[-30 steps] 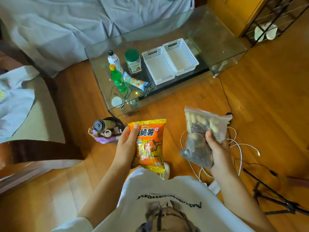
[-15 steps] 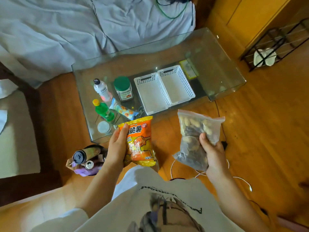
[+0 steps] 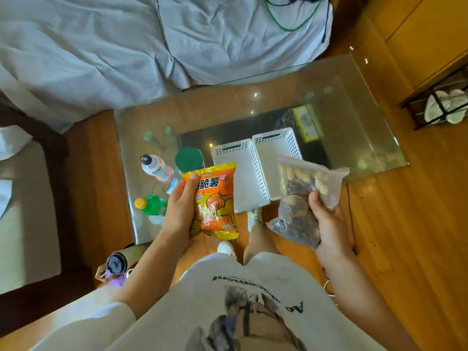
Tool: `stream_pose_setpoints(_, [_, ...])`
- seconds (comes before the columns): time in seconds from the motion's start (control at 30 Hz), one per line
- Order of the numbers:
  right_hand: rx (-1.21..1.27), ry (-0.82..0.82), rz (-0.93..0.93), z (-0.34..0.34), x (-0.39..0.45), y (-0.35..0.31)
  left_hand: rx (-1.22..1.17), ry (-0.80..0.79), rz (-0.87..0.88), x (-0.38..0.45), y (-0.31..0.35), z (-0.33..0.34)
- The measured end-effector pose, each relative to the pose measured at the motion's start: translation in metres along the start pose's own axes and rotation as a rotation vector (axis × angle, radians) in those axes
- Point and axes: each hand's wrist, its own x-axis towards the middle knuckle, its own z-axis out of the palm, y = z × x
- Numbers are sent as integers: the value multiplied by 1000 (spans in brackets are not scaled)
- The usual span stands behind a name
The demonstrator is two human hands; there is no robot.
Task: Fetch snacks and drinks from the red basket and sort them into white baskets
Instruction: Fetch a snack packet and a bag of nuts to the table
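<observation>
Head view: left hand [image 3: 178, 214], fingers curled round the left edge of an orange snack packet [image 3: 215, 201], thumb on its front. Right hand [image 3: 329, 224], fingers gripping a clear zip bag of nuts [image 3: 301, 196] from beneath, thumb pressed on top. Just beyond both sets of fingers, two white baskets [image 3: 240, 178] touching side by side on the glass bench [image 3: 354, 117]. Left of the left fingers: green bottle [image 3: 152, 205], white bottle [image 3: 155, 167], green-lidded jar [image 3: 189, 159].
</observation>
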Motion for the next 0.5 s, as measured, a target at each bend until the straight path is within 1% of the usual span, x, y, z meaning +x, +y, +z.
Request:
stream_pose_setpoints(0.17, [-31,-62,93,30,97,-26,-21,115,-50,73,25,25])
stream_pose_setpoints(0.27, [-129,-92,110,57,167,-34,-84,219,-64,130,39,38])
stream_pose_setpoints(0.4, [-244,-175,178,102,265,-17,-114,322,-72,222,39,47])
stream_pose_setpoints(0.5, [-258,-235,181,138,332,7,-57,307,-89,290,24,50])
